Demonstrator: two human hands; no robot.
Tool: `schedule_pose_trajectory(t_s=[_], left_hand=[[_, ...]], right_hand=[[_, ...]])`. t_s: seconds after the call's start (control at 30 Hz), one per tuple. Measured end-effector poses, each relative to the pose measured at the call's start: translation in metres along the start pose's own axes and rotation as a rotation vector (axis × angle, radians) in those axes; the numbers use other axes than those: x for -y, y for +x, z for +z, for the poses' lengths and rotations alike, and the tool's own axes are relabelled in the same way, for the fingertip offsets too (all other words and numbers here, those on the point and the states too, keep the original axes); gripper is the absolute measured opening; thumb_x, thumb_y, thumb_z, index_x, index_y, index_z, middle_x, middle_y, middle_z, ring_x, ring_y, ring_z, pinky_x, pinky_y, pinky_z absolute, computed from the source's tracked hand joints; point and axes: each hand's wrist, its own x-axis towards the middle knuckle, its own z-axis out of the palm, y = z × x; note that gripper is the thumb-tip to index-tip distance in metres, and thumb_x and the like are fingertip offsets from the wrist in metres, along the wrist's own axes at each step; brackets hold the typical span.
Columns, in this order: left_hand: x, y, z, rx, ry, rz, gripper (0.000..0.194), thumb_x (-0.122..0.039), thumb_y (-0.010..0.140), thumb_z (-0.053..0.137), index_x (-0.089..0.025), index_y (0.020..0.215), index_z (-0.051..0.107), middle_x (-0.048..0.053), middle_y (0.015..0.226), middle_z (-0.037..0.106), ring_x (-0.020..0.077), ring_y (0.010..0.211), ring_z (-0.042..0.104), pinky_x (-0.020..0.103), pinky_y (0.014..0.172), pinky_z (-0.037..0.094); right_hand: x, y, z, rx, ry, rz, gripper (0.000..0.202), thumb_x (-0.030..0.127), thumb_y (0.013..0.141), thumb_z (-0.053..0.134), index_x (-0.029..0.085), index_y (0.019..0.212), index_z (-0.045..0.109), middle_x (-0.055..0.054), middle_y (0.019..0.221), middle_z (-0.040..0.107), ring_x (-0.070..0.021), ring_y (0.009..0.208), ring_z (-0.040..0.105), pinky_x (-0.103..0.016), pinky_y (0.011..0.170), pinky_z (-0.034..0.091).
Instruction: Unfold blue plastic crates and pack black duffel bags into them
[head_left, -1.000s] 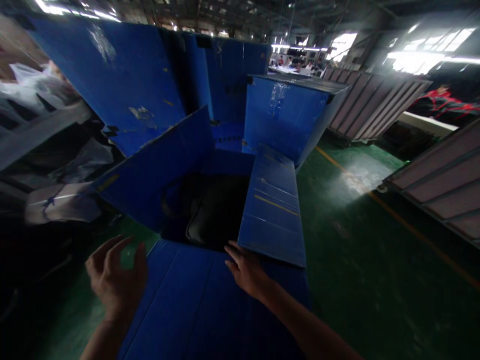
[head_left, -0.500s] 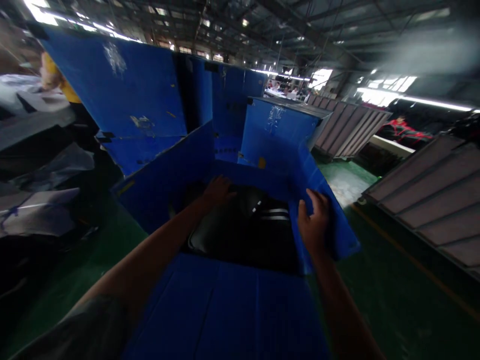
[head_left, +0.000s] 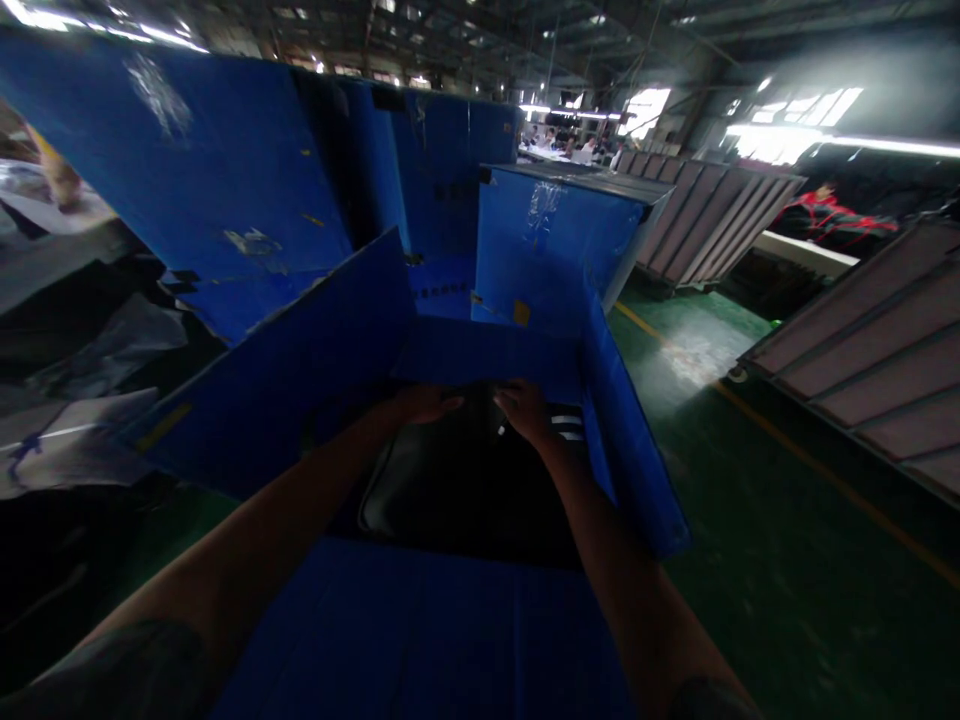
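An open blue box (head_left: 465,610) stands in front of me with its flaps spread. Inside lies black material (head_left: 450,490), partly shiny, with white stripes (head_left: 567,428) at its right. My left hand (head_left: 429,402) rests at the far left part of the black material, its fingers pointing right. Close to its right, my right hand (head_left: 523,408) touches the same material with fingers bent, beside a small white mark. Whether either hand grips the material is too dark to tell.
Large blue boxes (head_left: 225,170) stand behind and left, and a smaller blue box (head_left: 547,240) ahead. Ribbed carts (head_left: 870,370) line the right. Bundles and plastic (head_left: 82,430) lie at left. A person's arm (head_left: 56,175) shows at far left.
My right hand has moved left from the right flap onto the black material, near my left hand. My left hand has shifted slightly left and down. The view has moved a little.
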Motion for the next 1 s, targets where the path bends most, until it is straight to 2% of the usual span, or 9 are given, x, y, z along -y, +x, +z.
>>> schedule_pose_trajectory(t_s=[0.2, 0.37, 0.47, 0.6, 0.67, 0.77, 0.83, 0.9, 1.0], left_hand=[[-0.003, 0.041, 0.045, 0.076, -0.002, 0.044, 0.055, -0.057, 0.093, 0.036, -0.020, 0.121, 0.065, 0.016, 0.123, 0.066, 0.0331, 0.111, 0.063, 0.046, 0.093, 0.049], [0.006, 0.072, 0.096, -0.111, -0.057, 0.157, 0.045, -0.040, 0.099, 0.029, -0.021, 0.129, 0.058, 0.009, 0.140, 0.055, 0.0212, 0.133, 0.046, 0.040, 0.115, 0.032], [0.016, 0.083, 0.104, -0.193, -0.076, 0.140, 0.044, -0.032, 0.099, 0.030, -0.019, 0.135, 0.052, 0.009, 0.145, 0.050, 0.0205, 0.137, 0.041, 0.041, 0.118, 0.027], [0.011, 0.071, 0.092, -0.252, -0.081, 0.068, 0.041, -0.025, 0.099, 0.032, -0.016, 0.131, 0.055, 0.011, 0.144, 0.050, 0.0210, 0.138, 0.040, 0.039, 0.118, 0.029], [0.006, 0.039, 0.082, -0.285, -0.082, -0.005, 0.041, -0.020, 0.098, 0.031, -0.011, 0.129, 0.056, 0.015, 0.144, 0.048, 0.0227, 0.137, 0.041, 0.038, 0.116, 0.032], [0.001, -0.049, 0.067, -0.411, -0.060, -0.007, 0.040, -0.016, 0.096, 0.033, -0.009, 0.129, 0.056, 0.016, 0.148, 0.044, 0.0231, 0.138, 0.039, 0.036, 0.114, 0.038], [0.002, -0.125, 0.056, -0.612, 0.043, 0.196, 0.042, -0.010, 0.094, 0.035, -0.019, 0.129, 0.056, 0.009, 0.147, 0.046, 0.0211, 0.138, 0.040, 0.038, 0.114, 0.040], [0.007, -0.199, 0.045, -0.892, 0.206, 0.290, 0.050, -0.009, 0.091, 0.046, -0.033, 0.135, 0.050, 0.002, 0.141, 0.053, 0.0216, 0.132, 0.048, 0.041, 0.109, 0.046], [0.023, -0.275, 0.027, -1.307, 0.348, 0.044, 0.074, -0.019, 0.080, 0.072, -0.038, 0.144, 0.039, 0.004, 0.140, 0.053, 0.0289, 0.125, 0.053, 0.050, 0.108, 0.046]], right_hand=[[-0.040, -0.035, 0.047, 0.216, 0.090, 0.234, 0.021, 0.026, 0.089, 0.060, 0.023, 0.102, 0.076, -0.008, 0.103, 0.073, -0.0243, 0.097, 0.068, -0.034, 0.090, 0.050], [-0.079, -0.052, 0.082, 0.196, 0.125, 0.357, 0.025, 0.021, 0.089, 0.056, 0.023, 0.106, 0.074, -0.005, 0.104, 0.073, -0.0232, 0.098, 0.069, -0.033, 0.086, 0.055], [-0.086, -0.042, 0.095, 0.176, 0.141, 0.408, 0.026, 0.019, 0.091, 0.053, 0.018, 0.106, 0.073, -0.008, 0.103, 0.073, -0.0221, 0.093, 0.070, -0.032, 0.084, 0.055], [-0.074, -0.039, 0.089, 0.136, 0.141, 0.416, 0.029, 0.017, 0.093, 0.048, 0.018, 0.111, 0.071, -0.008, 0.113, 0.070, -0.0206, 0.105, 0.066, -0.034, 0.095, 0.051], [-0.059, -0.046, 0.079, 0.110, 0.121, 0.400, 0.034, 0.014, 0.092, 0.046, 0.019, 0.117, 0.069, -0.010, 0.124, 0.064, -0.0213, 0.118, 0.059, -0.037, 0.104, 0.045], [-0.022, -0.065, 0.058, 0.024, 0.001, 0.279, 0.039, 0.012, 0.088, 0.052, 0.019, 0.124, 0.065, -0.013, 0.149, 0.042, -0.0293, 0.140, 0.035, -0.051, 0.116, 0.030], [0.015, -0.088, 0.035, -0.006, -0.047, 0.149, 0.037, 0.015, 0.087, 0.056, 0.018, 0.122, 0.066, -0.013, 0.153, 0.035, -0.0325, 0.143, 0.029, -0.056, 0.117, 0.027], [0.059, -0.121, -0.001, 0.021, 0.011, -0.013, 0.031, 0.021, 0.091, 0.054, 0.020, 0.119, 0.067, -0.011, 0.147, 0.044, -0.0289, 0.137, 0.040, -0.052, 0.114, 0.036], [0.121, -0.183, -0.081, 0.146, 0.196, -0.399, 0.035, 0.022, 0.096, 0.049, 0.028, 0.129, 0.060, -0.006, 0.136, 0.057, -0.0190, 0.121, 0.057, -0.036, 0.102, 0.052]])
